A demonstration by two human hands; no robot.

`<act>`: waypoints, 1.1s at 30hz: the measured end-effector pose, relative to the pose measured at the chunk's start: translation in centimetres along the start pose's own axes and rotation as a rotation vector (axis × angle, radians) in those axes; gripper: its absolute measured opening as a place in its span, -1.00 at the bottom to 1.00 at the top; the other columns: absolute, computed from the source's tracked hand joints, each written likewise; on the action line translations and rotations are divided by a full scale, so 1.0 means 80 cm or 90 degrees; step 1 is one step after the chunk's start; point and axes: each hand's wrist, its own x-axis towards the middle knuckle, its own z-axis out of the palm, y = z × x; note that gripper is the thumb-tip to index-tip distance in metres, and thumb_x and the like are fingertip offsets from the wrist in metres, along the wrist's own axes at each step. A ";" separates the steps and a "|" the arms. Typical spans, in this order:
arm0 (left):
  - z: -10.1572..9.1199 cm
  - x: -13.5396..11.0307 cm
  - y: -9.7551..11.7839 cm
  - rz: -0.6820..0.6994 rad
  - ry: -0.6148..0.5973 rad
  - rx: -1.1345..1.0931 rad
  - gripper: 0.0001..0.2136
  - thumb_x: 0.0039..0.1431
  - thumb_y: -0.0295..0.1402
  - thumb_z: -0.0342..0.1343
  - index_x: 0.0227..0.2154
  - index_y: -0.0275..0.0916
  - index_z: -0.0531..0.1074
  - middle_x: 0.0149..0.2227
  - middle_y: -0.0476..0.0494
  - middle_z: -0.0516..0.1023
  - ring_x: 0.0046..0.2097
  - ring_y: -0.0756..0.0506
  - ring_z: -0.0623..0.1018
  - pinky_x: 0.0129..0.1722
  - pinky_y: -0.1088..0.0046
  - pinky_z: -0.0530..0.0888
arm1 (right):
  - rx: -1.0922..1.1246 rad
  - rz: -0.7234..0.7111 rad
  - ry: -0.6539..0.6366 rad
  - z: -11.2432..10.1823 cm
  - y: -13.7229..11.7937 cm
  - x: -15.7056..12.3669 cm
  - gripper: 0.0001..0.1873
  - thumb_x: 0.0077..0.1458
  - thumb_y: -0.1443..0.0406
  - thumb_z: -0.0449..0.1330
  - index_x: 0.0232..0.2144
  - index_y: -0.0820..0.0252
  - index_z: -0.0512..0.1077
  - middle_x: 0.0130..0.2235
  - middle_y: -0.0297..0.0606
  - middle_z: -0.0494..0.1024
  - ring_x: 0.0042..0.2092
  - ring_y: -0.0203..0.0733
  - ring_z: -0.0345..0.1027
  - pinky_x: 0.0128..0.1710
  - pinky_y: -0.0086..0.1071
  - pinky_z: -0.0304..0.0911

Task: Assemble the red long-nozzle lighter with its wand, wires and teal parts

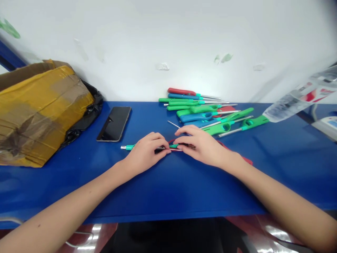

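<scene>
A long-nosed red lighter (174,146) lies flat on the blue surface (168,186) at the middle of the view. Its metal nozzle and teal collar point to 9 o'clock, and its red handle runs off toward 3 o'clock under the right wrist. Both hands are clamped on it and almost meet. The left hand (146,153) curls its fingers over the nozzle end of the body, with only the teal tip poking out past the knuckles. The right hand (202,146) pinches the handle end, fingertips just beside those of the left. How much of the lighter is lifted off the surface cannot be told.

At 1 o'clock, near the right hand, a loose pile of lighters (207,112) in green, blue and red rests against the white wall (168,42), nozzles mostly toward 3 o'clock. A thin metal rod (173,124) lies alone just before the pile. At 11 o'clock a dark phone (114,123) lies face up. Farther toward 9 o'clock sits a taped cardboard box (39,109), with a black bag (91,109) bunched against it. At 2 o'clock a clear plastic bag (297,98) reaches in from the edge.
</scene>
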 end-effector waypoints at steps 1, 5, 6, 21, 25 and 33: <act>-0.001 0.001 0.000 -0.004 0.003 -0.016 -0.92 0.24 -0.36 0.19 -0.34 -0.22 0.54 -0.26 -0.08 0.54 -0.22 -0.06 0.50 -0.17 0.38 0.44 | 0.002 0.007 -0.015 0.001 0.001 0.003 -0.81 0.25 0.34 0.14 -0.16 0.13 0.55 -0.01 -0.11 0.50 0.03 -0.03 0.36 0.01 -0.12 0.35; -0.001 0.001 -0.001 -0.003 0.008 -0.029 -0.91 0.22 -0.35 0.21 -0.37 -0.21 0.57 -0.28 -0.08 0.55 -0.25 -0.06 0.52 -0.21 0.41 0.46 | 0.033 0.044 -0.069 0.005 0.002 0.012 -0.82 0.22 0.34 0.19 -0.17 0.12 0.57 -0.07 -0.16 0.53 -0.03 -0.06 0.39 -0.02 -0.17 0.35; -0.001 0.001 -0.002 0.000 0.010 -0.022 -0.90 0.23 -0.34 0.20 -0.37 -0.21 0.57 -0.28 -0.09 0.55 -0.25 -0.06 0.52 -0.21 0.40 0.46 | 0.036 0.045 -0.076 0.006 0.001 0.013 -0.82 0.22 0.34 0.18 -0.16 0.12 0.56 -0.07 -0.17 0.53 -0.04 -0.07 0.39 -0.02 -0.18 0.35; 0.001 -0.002 -0.001 -0.004 -0.005 -0.005 -0.89 0.25 -0.34 0.19 -0.37 -0.23 0.55 -0.28 -0.10 0.52 -0.21 -0.08 0.52 -0.19 0.39 0.45 | -0.109 -0.099 -0.064 0.000 -0.002 0.001 -0.79 0.30 0.39 0.04 -0.11 0.21 0.46 -0.01 -0.09 0.54 0.08 -0.04 0.38 0.05 -0.10 0.31; 0.002 -0.001 -0.001 -0.007 -0.004 -0.003 -0.89 0.25 -0.34 0.19 -0.37 -0.23 0.55 -0.27 -0.10 0.52 -0.22 -0.08 0.52 -0.19 0.38 0.45 | -0.143 -0.106 -0.071 0.000 -0.003 0.000 -0.78 0.28 0.40 0.07 -0.11 0.20 0.50 -0.06 -0.12 0.57 -0.01 -0.05 0.43 -0.01 -0.14 0.32; 0.002 0.000 -0.002 -0.001 0.002 -0.006 -0.91 0.22 -0.36 0.22 -0.37 -0.23 0.56 -0.28 -0.08 0.52 -0.23 -0.08 0.51 -0.19 0.38 0.45 | -0.175 -0.090 -0.044 0.001 -0.007 -0.002 -0.78 0.28 0.38 0.09 -0.13 0.18 0.52 -0.05 -0.15 0.57 -0.09 -0.08 0.44 -0.07 -0.19 0.33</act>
